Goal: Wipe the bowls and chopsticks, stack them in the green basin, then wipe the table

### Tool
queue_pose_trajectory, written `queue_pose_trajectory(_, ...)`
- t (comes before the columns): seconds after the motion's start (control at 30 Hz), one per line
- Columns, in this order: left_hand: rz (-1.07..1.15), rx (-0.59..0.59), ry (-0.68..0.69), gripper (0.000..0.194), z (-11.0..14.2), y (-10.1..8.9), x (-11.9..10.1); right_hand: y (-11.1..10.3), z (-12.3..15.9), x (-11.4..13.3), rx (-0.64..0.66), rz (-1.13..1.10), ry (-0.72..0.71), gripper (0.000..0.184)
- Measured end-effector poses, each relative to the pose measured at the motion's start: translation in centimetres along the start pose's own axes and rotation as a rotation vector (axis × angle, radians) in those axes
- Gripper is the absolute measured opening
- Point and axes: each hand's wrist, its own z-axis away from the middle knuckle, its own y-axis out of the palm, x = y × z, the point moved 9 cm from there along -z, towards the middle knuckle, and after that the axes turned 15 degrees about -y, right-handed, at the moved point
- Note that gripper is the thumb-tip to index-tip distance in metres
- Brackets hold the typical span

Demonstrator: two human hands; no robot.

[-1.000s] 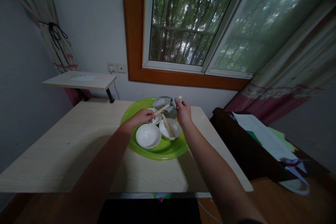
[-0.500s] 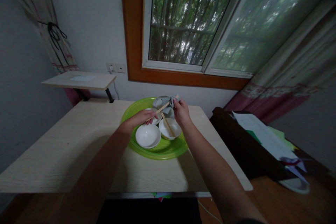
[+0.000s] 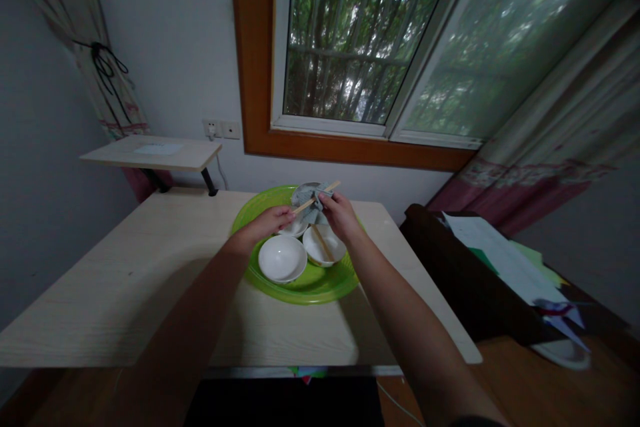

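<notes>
Over a green tray (image 3: 273,289), my left hand (image 3: 274,220) is closed on one end of the chopsticks (image 3: 333,185); how many it holds I cannot tell. My right hand (image 3: 343,213) pinches a grey cloth (image 3: 320,202) wrapped around them, and their far end sticks out past the cloth. Below my hands a white bowl (image 3: 283,259) stands at the front left of the tray. Another white bowl (image 3: 335,240) beside it has chopsticks (image 3: 323,243) leaning in it. A third bowl (image 3: 294,229) behind is partly hidden by my left hand.
The tray rests on a pale wooden table (image 3: 165,267). A small raised shelf (image 3: 160,152) stands at the table's back left. To the right is a dark brown surface (image 3: 450,273) with papers (image 3: 500,257) on it. A window (image 3: 370,47) lies beyond the table.
My right hand and the cloth have slid a little left and down along the chopsticks, leaving more of their far end showing. My left hand has shifted slightly left.
</notes>
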Motion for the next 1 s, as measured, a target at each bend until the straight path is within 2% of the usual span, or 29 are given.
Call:
queue_pose_trajectory(0.07,0.023,0.012,-0.001,0.033,0.0,0.1,-0.1,0.4,0.2,-0.2,0.024,0.009,0.029,0.035)
queue_pose_trajectory(0.17,0.081,0.023,0.013,0.034,0.0,0.2,-0.2,0.1,0.1,0.0,-0.006,0.019,0.01,0.036)
queue_pose_trajectory(0.4,0.16,-0.009,-0.048,0.027,-0.3,-0.1,0.3,-3.0,-0.7,1.3,-0.25,0.024,-0.145,0.037)
queue_pose_trajectory(0.5,0.166,-0.064,-0.072,0.026,-0.5,-0.6,0.7,-3.5,-0.7,1.6,-0.287,0.033,-0.174,0.038)
queue_pose_trajectory(0.77,0.086,-0.067,-0.008,0.032,-0.7,-0.6,0.6,-2.6,-0.7,1.0,-0.218,0.046,-0.108,0.037)
queue_pose_trajectory(1.0,0.056,-0.064,0.03,0.028,-1.2,-0.8,0.8,0.1,0.2,-1.2,0.059,0.052,0.048,0.036)
